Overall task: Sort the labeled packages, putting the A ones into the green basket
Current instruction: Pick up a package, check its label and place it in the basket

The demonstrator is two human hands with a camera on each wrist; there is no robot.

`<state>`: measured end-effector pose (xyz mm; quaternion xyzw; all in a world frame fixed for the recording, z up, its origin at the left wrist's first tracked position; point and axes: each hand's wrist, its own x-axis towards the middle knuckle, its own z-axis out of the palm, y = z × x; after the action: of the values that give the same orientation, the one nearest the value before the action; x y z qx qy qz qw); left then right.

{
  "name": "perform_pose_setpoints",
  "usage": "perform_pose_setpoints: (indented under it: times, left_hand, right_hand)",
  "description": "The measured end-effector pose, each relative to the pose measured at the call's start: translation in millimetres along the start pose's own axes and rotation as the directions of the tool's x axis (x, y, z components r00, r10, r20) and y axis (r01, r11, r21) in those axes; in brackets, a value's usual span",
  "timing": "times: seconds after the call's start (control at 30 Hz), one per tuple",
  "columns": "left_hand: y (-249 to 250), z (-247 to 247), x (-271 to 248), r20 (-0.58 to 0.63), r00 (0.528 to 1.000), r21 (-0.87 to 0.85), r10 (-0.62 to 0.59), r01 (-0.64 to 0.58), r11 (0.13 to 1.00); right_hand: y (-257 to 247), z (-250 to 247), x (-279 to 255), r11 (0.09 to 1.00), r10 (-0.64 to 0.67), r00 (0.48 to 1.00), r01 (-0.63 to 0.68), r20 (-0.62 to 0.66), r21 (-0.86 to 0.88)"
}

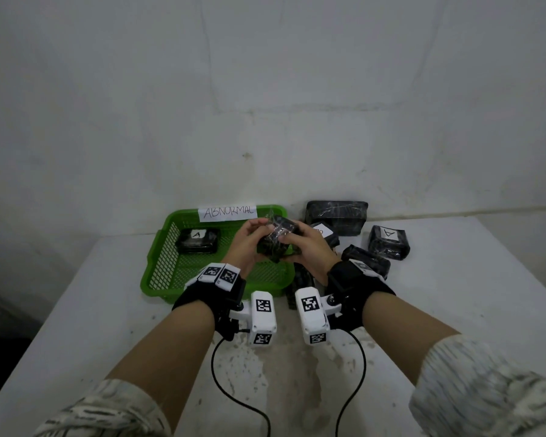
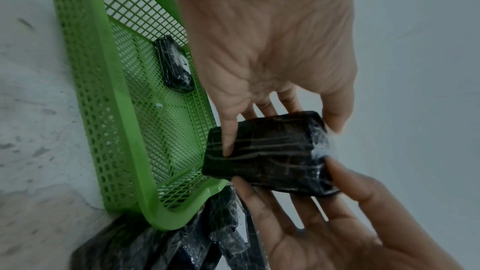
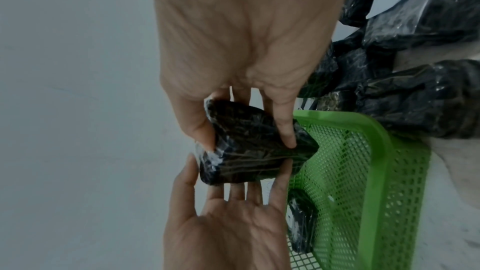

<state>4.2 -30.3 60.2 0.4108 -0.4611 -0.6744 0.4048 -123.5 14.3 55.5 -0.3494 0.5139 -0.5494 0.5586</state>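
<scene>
Both my hands hold one black plastic-wrapped package in the air over the right part of the green mesh basket. My left hand grips its left side and my right hand grips its right side, fingers curled round it. No label shows on the held package in any view. Another black package marked A lies in the basket's far left corner. In the right wrist view, thumb and finger of my right hand press the same package.
A paper sign reading ABNORMAL hangs on the basket's far rim. Right of the basket lie several black packages: a large one by the wall, one marked A, one with a partly hidden label, one nearer.
</scene>
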Motion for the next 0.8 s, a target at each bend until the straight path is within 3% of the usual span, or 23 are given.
perform_pose_setpoints:
  times: [0.13,0.27,0.37,0.5,0.67,0.73,0.8]
  left_hand:
    - [-1,-11,-8,-0.007,1.000,-0.032,0.030,-0.030,0.999]
    - [-5,-25,-4,-0.120,0.990,-0.026,0.071,-0.075,0.997]
    - [-5,-37,-6,-0.144,0.990,-0.011,-0.001,-0.001,1.000]
    - [3,-51,-12,-0.073,0.994,-0.070,-0.083,0.078,0.995]
    - [0,-71,-14,-0.106,0.992,0.031,-0.068,0.072,0.997]
    - [4,-76,-14,-0.113,0.993,0.047,-0.041,0.047,0.998]
    - [5,-81,-10,-0.047,0.998,0.078,-0.036,0.039,0.996]
  right_hand:
    - [-5,5,0,0.996,-0.005,0.998,0.012,-0.070,0.093]
    - [-2,11,0,0.950,0.017,0.998,0.001,-0.056,0.313]
    - [-1,18,-5,0.905,0.011,1.000,-0.005,-0.013,0.426]
    - [-1,23,-10,0.864,0.040,0.999,-0.037,0.006,0.502]
    - [3,32,-5,0.933,0.155,0.982,-0.108,-0.112,0.344]
    - [7,35,0,0.948,0.228,0.971,-0.202,-0.079,0.246]
    - [9,38,3,0.952,0.303,0.953,-0.303,0.000,0.035]
